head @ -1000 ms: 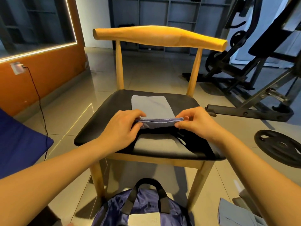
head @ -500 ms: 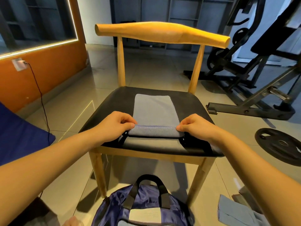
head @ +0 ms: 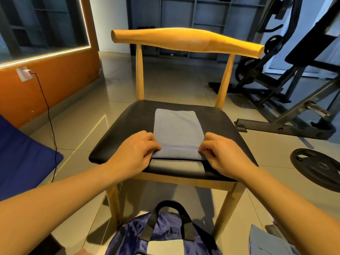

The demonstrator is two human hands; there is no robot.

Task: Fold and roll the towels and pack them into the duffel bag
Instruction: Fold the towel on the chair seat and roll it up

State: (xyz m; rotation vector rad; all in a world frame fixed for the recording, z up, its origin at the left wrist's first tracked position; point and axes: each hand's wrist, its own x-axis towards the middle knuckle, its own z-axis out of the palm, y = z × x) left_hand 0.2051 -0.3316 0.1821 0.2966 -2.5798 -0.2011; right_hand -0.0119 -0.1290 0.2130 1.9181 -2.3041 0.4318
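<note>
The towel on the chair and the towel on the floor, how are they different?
The towel on the chair is folded into a neat strip; the towel on the floor lies loose and creased. The left hand and right hand pinch the chair towel's near end; nothing touches the floor towel. Both look grey-blue.

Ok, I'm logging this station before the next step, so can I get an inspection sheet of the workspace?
Surface: black chair seat on a wooden frame, carrying the job's towel.
Job's things: grey towel flat on the seat, near end turned over; duffel bag on the floor in front of the chair; second cloth on the floor at right.
Clutter: weight plate on the floor right of the chair.
Grippers: left hand and right hand grip the two sides of the turned end.
Cables: black cable runs from a wall socket to the floor.
Surroundings: gym machine, orange wall, blue cushion.
</note>
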